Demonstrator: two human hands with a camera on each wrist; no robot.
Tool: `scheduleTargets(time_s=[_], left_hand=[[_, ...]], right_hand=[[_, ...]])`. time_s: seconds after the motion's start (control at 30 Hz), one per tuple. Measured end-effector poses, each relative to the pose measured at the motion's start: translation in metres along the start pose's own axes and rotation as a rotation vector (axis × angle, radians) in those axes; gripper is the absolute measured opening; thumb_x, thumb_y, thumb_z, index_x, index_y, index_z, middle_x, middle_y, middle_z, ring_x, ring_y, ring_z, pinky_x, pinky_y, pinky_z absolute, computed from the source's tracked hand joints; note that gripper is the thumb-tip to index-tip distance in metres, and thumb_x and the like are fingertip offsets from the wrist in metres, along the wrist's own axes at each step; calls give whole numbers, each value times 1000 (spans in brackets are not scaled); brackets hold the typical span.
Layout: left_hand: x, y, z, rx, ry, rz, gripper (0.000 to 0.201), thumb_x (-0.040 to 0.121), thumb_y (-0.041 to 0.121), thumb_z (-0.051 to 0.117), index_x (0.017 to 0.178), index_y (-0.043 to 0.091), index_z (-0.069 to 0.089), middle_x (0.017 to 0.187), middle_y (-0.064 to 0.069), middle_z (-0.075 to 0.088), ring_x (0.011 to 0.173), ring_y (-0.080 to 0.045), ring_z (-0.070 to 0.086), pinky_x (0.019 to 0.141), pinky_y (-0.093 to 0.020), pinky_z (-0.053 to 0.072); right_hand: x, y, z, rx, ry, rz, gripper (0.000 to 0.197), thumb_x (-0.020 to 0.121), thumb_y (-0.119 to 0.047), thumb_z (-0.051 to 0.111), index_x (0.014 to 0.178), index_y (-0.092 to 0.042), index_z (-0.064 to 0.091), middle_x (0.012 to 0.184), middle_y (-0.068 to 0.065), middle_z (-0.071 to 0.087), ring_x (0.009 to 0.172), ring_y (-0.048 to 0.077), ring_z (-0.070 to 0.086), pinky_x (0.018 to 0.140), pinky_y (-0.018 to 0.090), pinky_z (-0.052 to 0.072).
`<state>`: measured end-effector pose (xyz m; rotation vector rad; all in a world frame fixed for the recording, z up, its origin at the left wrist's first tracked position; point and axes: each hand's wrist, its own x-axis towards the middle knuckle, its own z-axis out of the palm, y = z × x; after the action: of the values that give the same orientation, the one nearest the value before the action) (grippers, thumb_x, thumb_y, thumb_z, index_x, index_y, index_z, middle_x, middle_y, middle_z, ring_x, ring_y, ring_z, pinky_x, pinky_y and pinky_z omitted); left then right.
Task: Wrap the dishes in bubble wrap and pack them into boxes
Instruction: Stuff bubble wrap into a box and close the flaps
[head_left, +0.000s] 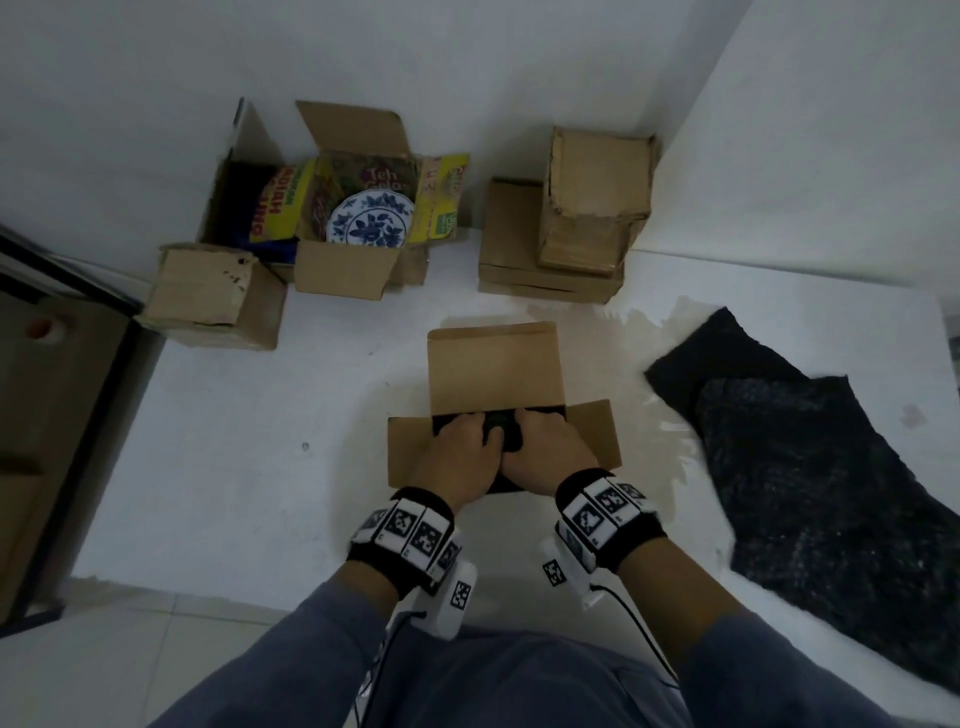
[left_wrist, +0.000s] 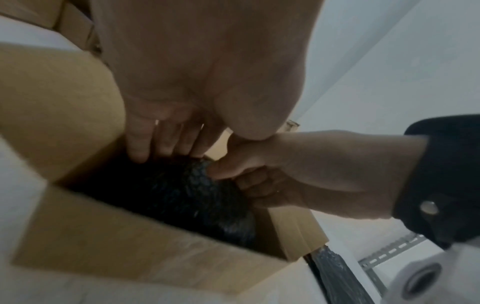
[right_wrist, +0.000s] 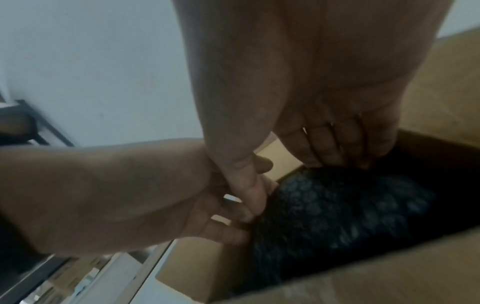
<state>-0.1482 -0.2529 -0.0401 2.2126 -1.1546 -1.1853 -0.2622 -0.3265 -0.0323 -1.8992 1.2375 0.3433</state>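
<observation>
At the centre of the head view, both hands reach into an open cardboard box (head_left: 493, 374) on the white surface (head_left: 234, 467). The left hand (head_left: 460, 457) and right hand (head_left: 550, 449) each curl fingers around a dish wrapped in black bubble wrap (left_wrist: 182, 195), which sits inside the box; its long axis cannot be told. The box's far flap stands upright, and its 2 side flaps spread left and right. At right lies a sheet of black bubble wrap (head_left: 810, 467). At upper left, a blue-and-white plate (head_left: 371, 224) rests in another open box (head_left: 343, 265). Closed boxes (head_left: 571, 228) stack against the white wall (head_left: 467, 62).
</observation>
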Motion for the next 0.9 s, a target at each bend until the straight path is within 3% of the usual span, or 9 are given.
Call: scheduleTargets(time_s=[0.1,0.17,0.33,0.5,0.6,0.7,0.83,0.9], left_hand=[[-1,1,-2,-54,-52,8,28,104,32,41,114,12,57,111,-6,62,94,-19,57,79,-31,47],[0,1,-3,-135,-54,-59,30,103,30,45,128,14,52,117,2,57,99,-15,54,79,-26,43],[3,2,9,-369,-20,-207,44,97,29,54,137,13,45,126,-2,56,108,-15,54,85,-25,42],[-1,-5,20,-532,92,-256,44,93,27,59,134,15,48,128,-3,55,112,-16,55,93,-29,46],[-14,-7,22,-518,202,-196,38,95,18,56,133,13,53,128,-6,58,113,-17,56,98,-32,47],[-31,-12,21,-436,349,-103,41,93,9,56,134,12,53,130,-5,54,118,-18,52,104,-36,44],[-42,-1,11,-769,234,-342,38,98,20,49,136,23,46,126,-2,55,107,-18,55,95,-38,49],[-40,9,9,-911,209,-417,33,99,20,43,132,25,44,115,-3,57,97,-18,57,91,-43,50]], right_hand=[[1,0,-1,73,-42,-8,24,76,-36,53,88,-16,51,87,9,61,78,24,60,67,36,55],[2,1,-2,101,-53,-12,29,74,-38,54,92,-16,53,88,9,61,79,24,61,65,34,54],[-3,4,2,236,-10,-22,30,80,-26,60,108,-16,60,93,5,65,84,20,62,70,28,54],[-13,8,3,344,44,-58,29,85,-25,65,114,-22,61,96,-5,64,82,4,58,64,5,43],[-18,11,0,364,53,-66,36,84,-32,68,117,-19,62,102,-2,65,94,13,61,75,17,48],[-24,13,3,335,155,-70,46,82,-37,69,121,-16,58,112,3,60,105,20,57,91,34,50],[-33,12,12,445,118,84,75,83,-42,68,146,-17,36,143,5,42,131,27,41,106,39,39],[-31,9,17,499,124,146,83,82,-45,68,150,-18,30,150,6,34,136,28,36,109,39,37]])
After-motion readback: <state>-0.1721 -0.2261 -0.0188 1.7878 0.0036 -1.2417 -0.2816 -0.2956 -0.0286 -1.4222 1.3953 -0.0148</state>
